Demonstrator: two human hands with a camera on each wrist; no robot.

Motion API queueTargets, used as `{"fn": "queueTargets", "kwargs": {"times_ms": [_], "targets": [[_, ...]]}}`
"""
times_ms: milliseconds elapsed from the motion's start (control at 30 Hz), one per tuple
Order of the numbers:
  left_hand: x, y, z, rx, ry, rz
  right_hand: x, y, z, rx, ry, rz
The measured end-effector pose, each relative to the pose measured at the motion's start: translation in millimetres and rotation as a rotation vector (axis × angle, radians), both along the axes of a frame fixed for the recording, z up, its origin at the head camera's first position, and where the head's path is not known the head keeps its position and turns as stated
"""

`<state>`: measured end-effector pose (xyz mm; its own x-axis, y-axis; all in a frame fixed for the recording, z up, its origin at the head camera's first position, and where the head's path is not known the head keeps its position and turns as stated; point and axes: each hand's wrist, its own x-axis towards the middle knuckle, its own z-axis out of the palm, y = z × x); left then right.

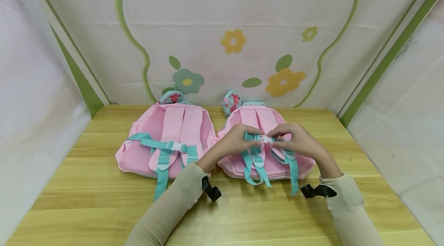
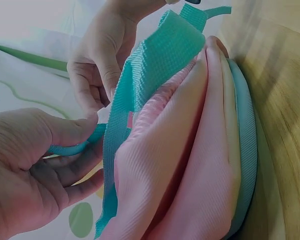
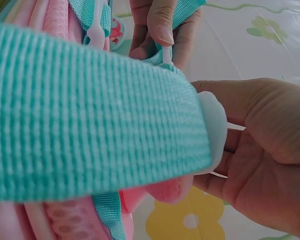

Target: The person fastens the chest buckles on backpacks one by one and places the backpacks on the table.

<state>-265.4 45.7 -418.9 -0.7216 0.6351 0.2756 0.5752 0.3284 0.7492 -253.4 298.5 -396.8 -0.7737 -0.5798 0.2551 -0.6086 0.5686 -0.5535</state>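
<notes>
Two pink backpacks lie side by side, straps facing up. Over the right backpack (image 1: pixel 239 167), both hands meet at a white plastic side-release buckle (image 1: pixel 265 139) on a teal strap. My left hand (image 1: pixel 237 140) pinches the strap and the buckle's left end; in the left wrist view its thumb and fingers (image 2: pixel 72 131) grip the teal webbing. From the other side, my right hand (image 1: pixel 295 138) pinches the buckle's right end. Whether the two halves are fully joined cannot be told. A wide teal strap (image 3: pixel 95 115) hides much of the buckle in the right wrist view.
The left backpack (image 1: pixel 138 159) has its white buckle (image 1: pixel 176 146) fastened across its shoulder straps. Small round pouches (image 1: pixel 231 102) hang at the tops of both bags. Loose teal strap ends trail onto the wooden table (image 1: pixel 243 215). A flowered cloth (image 1: pixel 194 37) stands behind.
</notes>
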Motion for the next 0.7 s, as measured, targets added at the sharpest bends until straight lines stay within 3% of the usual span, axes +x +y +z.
{"fn": "queueTargets", "kwargs": {"times_ms": [367, 700], "targets": [[-0.4, 2.1, -2.3, 0.078, -0.065, 0.145, 3.0, -0.2, 3.4, 0.012, 0.003, -0.032], [-1.4, 2.0, -2.8, 0.126, -0.041, 0.144, 4.9, 0.0, 7.4, 0.011, -0.027, -0.069]]}}
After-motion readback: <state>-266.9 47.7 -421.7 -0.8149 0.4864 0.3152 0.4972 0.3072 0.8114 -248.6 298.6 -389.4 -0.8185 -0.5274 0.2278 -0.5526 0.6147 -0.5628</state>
